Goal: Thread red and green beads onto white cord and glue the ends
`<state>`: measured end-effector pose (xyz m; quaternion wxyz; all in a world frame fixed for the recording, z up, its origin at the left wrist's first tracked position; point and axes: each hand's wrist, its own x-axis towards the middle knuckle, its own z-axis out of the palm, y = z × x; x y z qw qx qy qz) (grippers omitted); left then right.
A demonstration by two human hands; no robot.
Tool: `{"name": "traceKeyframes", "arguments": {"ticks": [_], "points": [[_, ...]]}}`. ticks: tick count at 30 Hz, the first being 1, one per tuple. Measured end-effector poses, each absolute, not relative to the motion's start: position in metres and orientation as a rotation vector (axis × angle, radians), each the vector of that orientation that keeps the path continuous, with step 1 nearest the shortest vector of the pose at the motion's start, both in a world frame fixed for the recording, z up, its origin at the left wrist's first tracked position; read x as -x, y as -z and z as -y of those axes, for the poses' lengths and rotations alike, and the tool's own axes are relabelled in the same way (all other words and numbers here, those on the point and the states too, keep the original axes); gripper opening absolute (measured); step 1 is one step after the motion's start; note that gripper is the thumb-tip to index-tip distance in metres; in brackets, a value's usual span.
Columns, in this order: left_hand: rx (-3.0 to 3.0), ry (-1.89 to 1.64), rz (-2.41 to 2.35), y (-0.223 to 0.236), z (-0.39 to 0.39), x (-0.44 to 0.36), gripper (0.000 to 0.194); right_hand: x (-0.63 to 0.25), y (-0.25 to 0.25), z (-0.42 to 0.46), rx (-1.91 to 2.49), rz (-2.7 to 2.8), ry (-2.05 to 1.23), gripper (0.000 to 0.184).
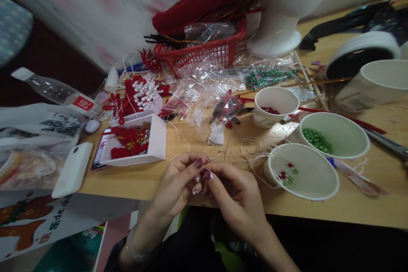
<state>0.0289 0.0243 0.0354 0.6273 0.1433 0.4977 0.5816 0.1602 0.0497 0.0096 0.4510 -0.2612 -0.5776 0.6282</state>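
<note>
Close together at the table's front edge, my left hand [177, 182] and my right hand [242, 191] meet at the fingertips. Both are closed in a pinch, thumbs against fingers. A thin white string [213, 156] comes out just beyond the fingertips, with a small green bead [219, 151] at its end. What lies between the fingertips themselves is mostly hidden. Right of my hands, a paper cup [331, 182] has strings hanging over its rim, with red and green beads inside. Behind it, another cup [363, 146] holds loose green beads [317, 140].
A smaller cup [259, 118] contains red pieces. White boxes [157, 140] with red ornaments stand left, near a white phone-like object [73, 170] and a plastic bottle [54, 91]. Clear plastic bags [204, 87] lie before a red basket [204, 55]. Scissors-like metal [389, 142] lies far right.
</note>
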Motion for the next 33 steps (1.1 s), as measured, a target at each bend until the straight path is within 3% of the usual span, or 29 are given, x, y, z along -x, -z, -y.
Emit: {"name": "traceKeyframes", "arguments": {"ticks": [6, 14, 22, 33], "points": [[-0.473, -1.418, -1.232, -0.035, -0.021, -0.029, 0.029, -0.162, -0.011, -0.049, 0.646, 1.427, -1.587, 0.017], [-0.967, -1.353, -1.368, -0.028, -0.012, -0.012, 0.004, -0.162, -0.011, -0.050, 0.685, 1.496, -1.515, 0.017], [-1.054, -1.288, -1.367, -0.030, -0.007, -0.001, 0.006, -0.163, -0.010, -0.051, 0.608, 1.587, -1.479, 0.017], [-1.409, -1.484, -1.554, -0.036, -0.007, -0.004, 0.004, -0.167, -0.015, -0.052, 0.523, 1.598, -1.585, 0.023]]}}
